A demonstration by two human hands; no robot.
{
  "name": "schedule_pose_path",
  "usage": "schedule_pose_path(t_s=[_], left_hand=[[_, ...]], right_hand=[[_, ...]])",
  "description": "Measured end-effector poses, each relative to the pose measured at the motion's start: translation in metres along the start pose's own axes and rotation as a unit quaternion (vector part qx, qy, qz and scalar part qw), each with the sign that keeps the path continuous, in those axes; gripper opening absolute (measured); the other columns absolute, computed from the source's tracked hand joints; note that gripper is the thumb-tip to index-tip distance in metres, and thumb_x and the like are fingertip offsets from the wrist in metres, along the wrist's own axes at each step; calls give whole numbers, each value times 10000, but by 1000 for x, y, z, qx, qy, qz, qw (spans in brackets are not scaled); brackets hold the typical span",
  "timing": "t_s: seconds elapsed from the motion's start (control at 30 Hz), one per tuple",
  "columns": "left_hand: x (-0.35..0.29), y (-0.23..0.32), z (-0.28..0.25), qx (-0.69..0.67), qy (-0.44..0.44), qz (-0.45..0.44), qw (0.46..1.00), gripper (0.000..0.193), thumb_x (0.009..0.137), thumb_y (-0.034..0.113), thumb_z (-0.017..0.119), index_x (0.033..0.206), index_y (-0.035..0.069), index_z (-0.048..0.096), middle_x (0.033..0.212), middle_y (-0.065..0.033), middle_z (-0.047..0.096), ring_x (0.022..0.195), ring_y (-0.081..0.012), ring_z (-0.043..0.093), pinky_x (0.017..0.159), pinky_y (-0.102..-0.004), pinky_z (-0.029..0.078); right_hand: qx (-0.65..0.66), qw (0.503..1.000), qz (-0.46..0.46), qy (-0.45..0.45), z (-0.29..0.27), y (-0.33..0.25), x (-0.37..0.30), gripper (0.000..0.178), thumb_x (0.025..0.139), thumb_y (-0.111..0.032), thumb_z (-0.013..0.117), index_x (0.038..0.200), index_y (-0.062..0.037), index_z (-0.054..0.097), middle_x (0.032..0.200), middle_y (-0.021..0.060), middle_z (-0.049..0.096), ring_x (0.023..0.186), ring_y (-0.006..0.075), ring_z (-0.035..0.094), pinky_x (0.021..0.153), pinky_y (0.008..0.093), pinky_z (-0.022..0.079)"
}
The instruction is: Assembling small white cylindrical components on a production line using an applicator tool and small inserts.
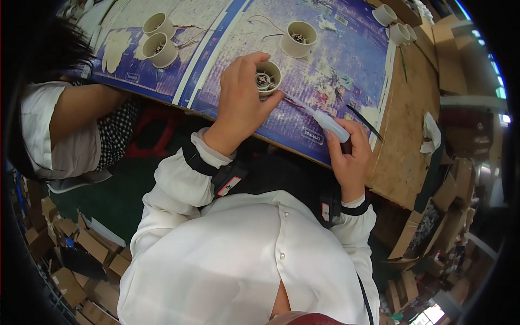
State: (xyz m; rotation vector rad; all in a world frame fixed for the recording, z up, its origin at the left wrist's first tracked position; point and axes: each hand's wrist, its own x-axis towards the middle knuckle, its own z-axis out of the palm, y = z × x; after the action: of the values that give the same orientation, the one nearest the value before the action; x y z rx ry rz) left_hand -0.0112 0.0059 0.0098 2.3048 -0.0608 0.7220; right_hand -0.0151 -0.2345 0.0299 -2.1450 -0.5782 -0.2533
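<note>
My left hand (238, 100) is closed around a small off-white round housing (275, 70), fingers over its far side and thumb at its near rim. The open top faces up, and a metal motor part with spokes (264, 80) shows inside. In my right hand (352, 154) is a translucent squeeze bottle (330, 127), tilted so its thin nozzle (306, 108) points left toward the housing. Thin wires run near the nozzle; whether the tip touches them or the housing, I cannot tell. Farther back stands a similar housing (298, 40) with wires trailing left.
Two more wired housings (161, 50) stand at the left, near a co-worker's arm (89, 108). Several off-white housings (384, 15) are at the far right. A dark thin stick (364, 122) lies right of the bottle. Stained printed sheets (227, 59) cover the wooden table (403, 146).
</note>
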Motion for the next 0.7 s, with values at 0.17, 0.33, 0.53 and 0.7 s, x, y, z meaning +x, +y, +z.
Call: schedule_pose_path(t_s=[0.17,0.33,0.53,0.7], left_hand=[[-2,-1,-1,-10,5,9,1000,666,710,120,858,1267,56,498,1189,-128,578,1077,-320,562,946,-393,441],[-2,-2,0,-32,11,14,999,657,703,95,847,1262,58,504,1185,-132,574,1088,-332,553,950,-414,424],[-2,-1,2,-54,13,0,998,657,688,68,835,1255,61,502,1170,-137,559,1090,-345,539,950,-437,399],[-2,-2,0,-35,13,-1,999,663,701,105,855,1266,54,512,1201,-133,583,1092,-331,557,948,-413,434]], right_hand=[[-40,998,-49,16,0,-3,-1,273,815,-20,773,1059,14,655,967,146,654,843,281,639,743,328,511],[-71,996,-51,17,-2,-3,-6,290,817,23,756,1088,16,653,1050,153,653,936,278,633,830,333,502],[-121,987,-103,32,1,-1,-15,353,769,33,797,1086,-8,647,1068,158,660,929,293,652,809,345,527],[-153,977,-146,34,2,0,-19,390,748,45,808,1091,-27,636,1075,159,661,937,295,662,798,349,545]])
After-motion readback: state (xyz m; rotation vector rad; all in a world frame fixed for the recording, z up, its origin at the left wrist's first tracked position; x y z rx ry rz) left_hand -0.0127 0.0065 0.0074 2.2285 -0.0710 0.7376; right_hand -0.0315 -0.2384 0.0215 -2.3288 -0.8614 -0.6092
